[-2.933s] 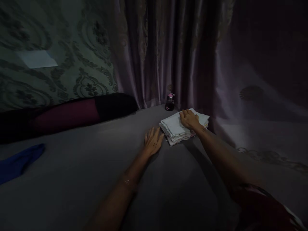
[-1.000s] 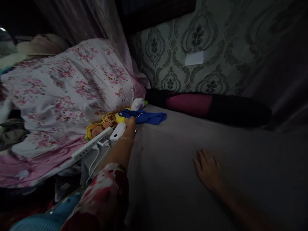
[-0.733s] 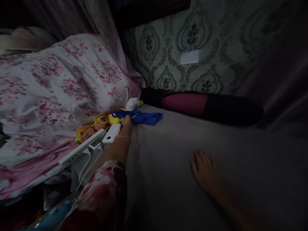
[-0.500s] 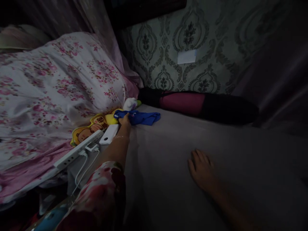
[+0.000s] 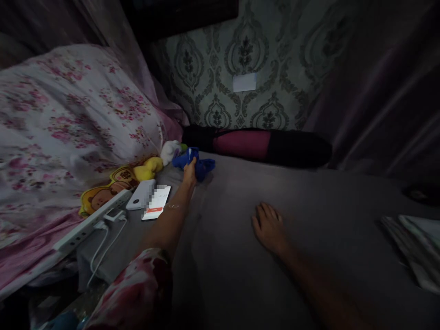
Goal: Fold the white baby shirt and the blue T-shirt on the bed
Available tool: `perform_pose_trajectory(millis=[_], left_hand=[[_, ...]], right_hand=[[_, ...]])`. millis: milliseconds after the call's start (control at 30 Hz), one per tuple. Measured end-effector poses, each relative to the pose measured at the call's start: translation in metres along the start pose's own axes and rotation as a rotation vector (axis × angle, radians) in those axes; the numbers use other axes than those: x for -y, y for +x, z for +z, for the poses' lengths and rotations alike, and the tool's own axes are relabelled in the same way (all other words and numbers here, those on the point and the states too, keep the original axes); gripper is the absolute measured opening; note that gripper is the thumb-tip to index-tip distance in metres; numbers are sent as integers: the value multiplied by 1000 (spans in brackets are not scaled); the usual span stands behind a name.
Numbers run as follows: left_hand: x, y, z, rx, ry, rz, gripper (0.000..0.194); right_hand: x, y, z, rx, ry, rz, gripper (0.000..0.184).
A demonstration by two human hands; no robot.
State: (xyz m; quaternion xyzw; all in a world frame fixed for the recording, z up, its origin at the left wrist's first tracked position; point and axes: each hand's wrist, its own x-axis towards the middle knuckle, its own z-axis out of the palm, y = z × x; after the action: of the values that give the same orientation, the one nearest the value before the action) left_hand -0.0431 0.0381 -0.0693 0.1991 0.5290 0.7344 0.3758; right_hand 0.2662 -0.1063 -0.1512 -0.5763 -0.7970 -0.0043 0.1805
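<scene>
My left hand (image 5: 190,172) is closed on a blue cloth (image 5: 203,168), which bunches up around the fingers just above the grey bedsheet (image 5: 227,215). Whether it is a garment I cannot tell. My right hand (image 5: 270,227) lies flat on the sheet with its fingers stretched out, holding nothing. Left of my left wrist are a phone with a lit screen (image 5: 158,201) and a white power bank (image 5: 140,195). Beyond them sit a yellow plush toy (image 5: 147,168) and a white plush toy (image 5: 170,152), close beside the blue cloth.
A white power strip (image 5: 92,222) with plugged cables runs along the left edge. Behind it hangs a floral cloth (image 5: 79,110). A black and maroon roll (image 5: 240,144) lies against the patterned wall (image 5: 220,68). At right is a stack of papers or bags (image 5: 412,247).
My left hand has lifted and gathered the blue cloth, and the phone beside the power bank now shows. The view has shifted right, bringing the stack at right into sight.
</scene>
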Motion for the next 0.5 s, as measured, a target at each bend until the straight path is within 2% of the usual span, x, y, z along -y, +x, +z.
perform_pose_trajectory(millis=[100, 300, 500], left_hand=[[9, -26, 17, 118, -53, -73, 20], [27, -85, 42, 395, -38, -201, 22], [45, -142, 57, 586, 27, -307, 23]], right_hand=[[0, -2, -4, -6, 27, -1, 50], [-5, -4, -14, 36, 135, -14, 48], [-28, 5, -11, -5, 477, 120, 50]])
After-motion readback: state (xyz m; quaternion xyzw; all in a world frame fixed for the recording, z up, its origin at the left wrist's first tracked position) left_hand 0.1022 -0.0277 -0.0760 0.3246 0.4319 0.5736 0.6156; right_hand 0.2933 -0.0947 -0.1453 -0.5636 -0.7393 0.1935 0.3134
